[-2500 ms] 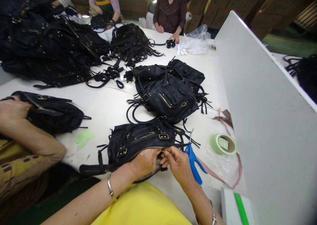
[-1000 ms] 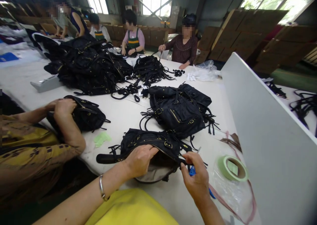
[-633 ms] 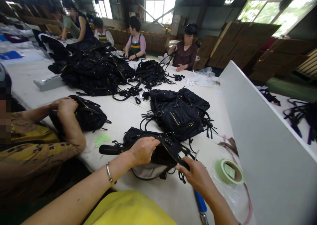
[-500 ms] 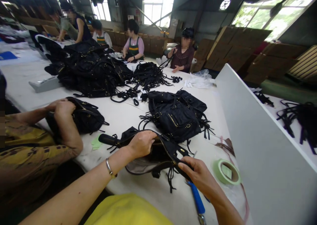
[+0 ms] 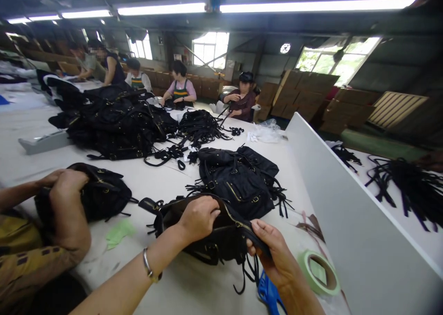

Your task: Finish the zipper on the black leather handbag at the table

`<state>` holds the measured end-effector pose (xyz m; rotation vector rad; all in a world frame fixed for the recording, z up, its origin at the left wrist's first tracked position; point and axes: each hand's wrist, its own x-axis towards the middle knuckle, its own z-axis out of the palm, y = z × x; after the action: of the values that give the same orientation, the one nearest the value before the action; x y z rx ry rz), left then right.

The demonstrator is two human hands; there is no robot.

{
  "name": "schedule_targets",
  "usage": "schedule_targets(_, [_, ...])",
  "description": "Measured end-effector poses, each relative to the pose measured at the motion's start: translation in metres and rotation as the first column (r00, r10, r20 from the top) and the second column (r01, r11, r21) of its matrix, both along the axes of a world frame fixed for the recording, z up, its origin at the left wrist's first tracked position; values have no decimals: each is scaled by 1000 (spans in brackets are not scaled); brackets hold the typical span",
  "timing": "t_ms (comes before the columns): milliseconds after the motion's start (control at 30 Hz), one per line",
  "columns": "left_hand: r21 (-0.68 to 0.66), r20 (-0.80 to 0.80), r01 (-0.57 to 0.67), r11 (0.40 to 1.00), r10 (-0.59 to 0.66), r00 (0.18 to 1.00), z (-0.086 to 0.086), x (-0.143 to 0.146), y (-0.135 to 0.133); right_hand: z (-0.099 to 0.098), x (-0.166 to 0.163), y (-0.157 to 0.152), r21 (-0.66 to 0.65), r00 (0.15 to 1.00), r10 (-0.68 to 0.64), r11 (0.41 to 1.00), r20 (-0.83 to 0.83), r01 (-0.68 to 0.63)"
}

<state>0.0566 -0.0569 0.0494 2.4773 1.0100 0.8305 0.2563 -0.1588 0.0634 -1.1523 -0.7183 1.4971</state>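
Black handbag (image 5: 211,234), gold zip, tassels dangling, gripped by both hands.

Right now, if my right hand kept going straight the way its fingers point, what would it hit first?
Probably the left hand. The right hand points up-left along the rim of the black bag that both hold; depth is unclear.

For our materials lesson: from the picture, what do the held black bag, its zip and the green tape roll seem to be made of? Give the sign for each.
Black bag: soft, matte, leather-like or fabric; it sags between the left hand and the right hand.
Zip: apparently metal; gold-coloured glint.
Green tape roll: probably paper tape; dull pale surface.
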Motion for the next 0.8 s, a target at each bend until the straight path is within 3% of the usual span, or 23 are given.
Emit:
schedule_targets(133, [0, 181, 89, 996, -88, 980, 12, 16, -20, -3, 7, 3, 14, 999, -37, 999, -33, 37])
schedule_targets(233, [-10, 210, 128, 992, -123, 970, 14, 28, -27, -5, 8, 3, 15, 997, -67, 998, -38, 68])
schedule_targets(533, [-240, 161, -6, 971, 46, 986, -16, 33, -41, -6, 8, -1, 3, 995, -93, 996, 28, 93])
schedule_targets(633, [-350, 157, -94, 932, 157, 975, -18, 34, -38, -11, 8, -4, -12, 996, -87, 996, 33, 87])
schedule_targets(800, [-536, 16, -200, 820, 247, 969, -11, 42, -30, -17, 4, -8, -9, 994, -60, 998, 86, 61])
